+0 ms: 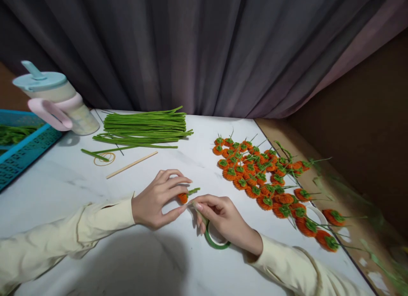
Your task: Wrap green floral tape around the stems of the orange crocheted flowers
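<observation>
My left hand (157, 198) pinches a small orange pipe-cleaner pumpkin (182, 198) with a short green stem, just above the white table (57, 190). My right hand (223, 217) meets it from the right, fingertips at the stem, with a roll of green tape (214, 241) under its palm and a strip of tape running up to the fingers. A heap of several finished orange pumpkins (255, 173) with green tops lies to the right of both hands.
A bundle of green pipe cleaners (145, 128) lies at the back, with a wooden stick (131, 164) and a rubber band (104, 159) in front. A lidded tumbler (60, 102) and a blue basket (22, 149) stand at left. A dark curtain hangs behind.
</observation>
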### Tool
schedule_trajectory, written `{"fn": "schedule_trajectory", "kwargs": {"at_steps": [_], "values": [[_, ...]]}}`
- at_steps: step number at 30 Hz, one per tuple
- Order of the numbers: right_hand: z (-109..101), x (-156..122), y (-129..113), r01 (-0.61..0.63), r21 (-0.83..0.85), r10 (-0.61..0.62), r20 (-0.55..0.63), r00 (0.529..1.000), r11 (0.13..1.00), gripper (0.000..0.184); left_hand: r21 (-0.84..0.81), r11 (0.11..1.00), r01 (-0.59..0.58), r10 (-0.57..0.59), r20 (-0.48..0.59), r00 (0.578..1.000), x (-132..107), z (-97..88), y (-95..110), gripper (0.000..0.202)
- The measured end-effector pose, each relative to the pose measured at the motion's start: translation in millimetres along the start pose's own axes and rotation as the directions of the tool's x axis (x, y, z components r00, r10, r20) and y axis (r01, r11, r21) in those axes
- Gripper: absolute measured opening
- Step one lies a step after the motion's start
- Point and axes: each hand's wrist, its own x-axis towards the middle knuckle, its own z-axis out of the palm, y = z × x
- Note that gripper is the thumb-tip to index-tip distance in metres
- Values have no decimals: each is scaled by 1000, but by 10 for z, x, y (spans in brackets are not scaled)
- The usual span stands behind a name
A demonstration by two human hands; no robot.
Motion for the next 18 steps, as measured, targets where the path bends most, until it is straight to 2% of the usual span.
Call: {"fn": "schedule_trajectory", "kwargs": {"at_steps": [4, 10, 18], "values": [[1, 0, -2, 12, -15, -11, 39, 999, 1000, 32, -24, 998, 57, -57, -16, 998, 3, 45, 62, 25], [11, -2, -10, 6, -40, -4, 58, 998, 999, 30, 5, 1000, 7, -6, -104, 995, 14, 117, 109, 20], [21, -19, 24, 24, 29, -25, 47, 999, 999, 29, -54, 999, -10, 3, -119, 993, 14, 113, 115, 20]]}}
